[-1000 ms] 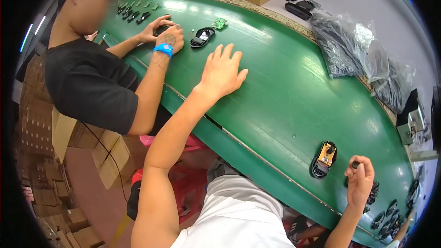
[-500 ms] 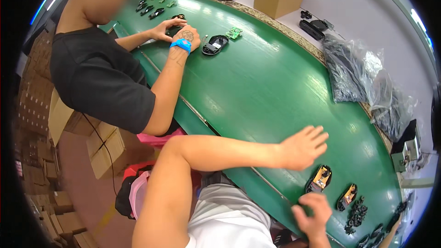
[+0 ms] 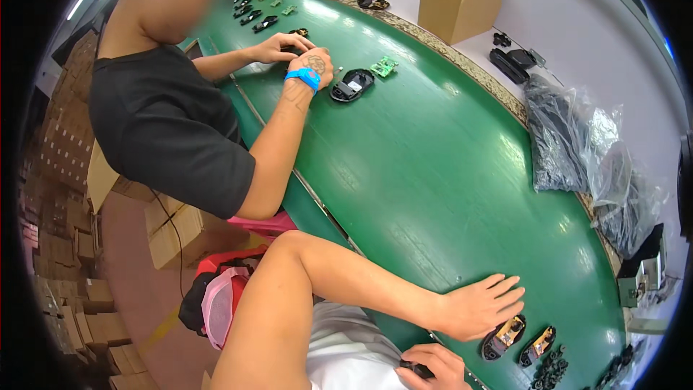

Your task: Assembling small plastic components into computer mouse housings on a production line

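Note:
My left hand [image 3: 482, 309] is open over the green bench, its fingers spread. Its fingertips reach beside an opened black computer mouse shell [image 3: 503, 337] with a yellowish-orange board inside; whether they touch it, I cannot tell. A second opened mouse shell [image 3: 537, 347] lies just to the right. Close to my body at the bench's front edge, my right hand [image 3: 442, 370] is closed around a small black part [image 3: 416, 370], mostly hidden by the fingers. A pile of small black parts [image 3: 551, 368] lies right of the shells.
At the left, a co-worker [image 3: 166, 123] bends over the green bench [image 3: 411, 166], both hands on a dark part. Near them lie a black mouse shell [image 3: 352, 85] and a green circuit board [image 3: 384, 66]. Plastic bags [image 3: 563, 141] and a cardboard box [image 3: 460, 7] line the far side.
My left hand has come down and nearer, beside the mouse shell. My right hand has moved left and toward my body, and a black part now shows in it. The view has shifted slightly.

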A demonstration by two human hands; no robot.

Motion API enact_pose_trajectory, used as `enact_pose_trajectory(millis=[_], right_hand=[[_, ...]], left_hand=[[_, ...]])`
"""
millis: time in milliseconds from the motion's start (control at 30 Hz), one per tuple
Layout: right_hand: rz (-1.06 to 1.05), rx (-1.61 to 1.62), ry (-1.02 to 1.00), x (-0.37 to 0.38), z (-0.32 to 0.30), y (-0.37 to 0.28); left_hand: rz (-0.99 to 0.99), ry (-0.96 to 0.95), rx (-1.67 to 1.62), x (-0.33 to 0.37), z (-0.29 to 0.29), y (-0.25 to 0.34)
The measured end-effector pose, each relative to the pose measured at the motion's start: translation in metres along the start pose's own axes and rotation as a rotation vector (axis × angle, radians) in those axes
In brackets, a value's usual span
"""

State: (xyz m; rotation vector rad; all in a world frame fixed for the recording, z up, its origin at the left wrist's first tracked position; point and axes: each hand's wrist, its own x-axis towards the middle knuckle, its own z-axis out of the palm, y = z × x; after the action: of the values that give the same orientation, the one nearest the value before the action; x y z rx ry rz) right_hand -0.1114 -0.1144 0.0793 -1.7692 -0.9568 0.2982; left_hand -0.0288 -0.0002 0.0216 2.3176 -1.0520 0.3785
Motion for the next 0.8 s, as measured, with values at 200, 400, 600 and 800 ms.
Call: enact_pose_trajectory(millis=[200,400,600,800], right_hand=[[-0.035,0.014,-0.090,-0.014,0.000,-0.001],[0.005,0.017,-0.190,-0.028,-0.002,0.005],[-0.068,0.125,-0.319,-0.034,-0.011,0.019],[0.540,0.901,-0.388,-0.030,-0.022,0.008]], left_hand=[[0.311,0.171,-0.363,-0.006,-0.027,0.029],[0.115,0.088,-0.589,-0.021,-0.025,0.037],[0.000,-0.155,-0.917,-0.028,-0.031,0.031],[-0.040,-0.120,-0.905,-0.024,-0.022,0.017]])
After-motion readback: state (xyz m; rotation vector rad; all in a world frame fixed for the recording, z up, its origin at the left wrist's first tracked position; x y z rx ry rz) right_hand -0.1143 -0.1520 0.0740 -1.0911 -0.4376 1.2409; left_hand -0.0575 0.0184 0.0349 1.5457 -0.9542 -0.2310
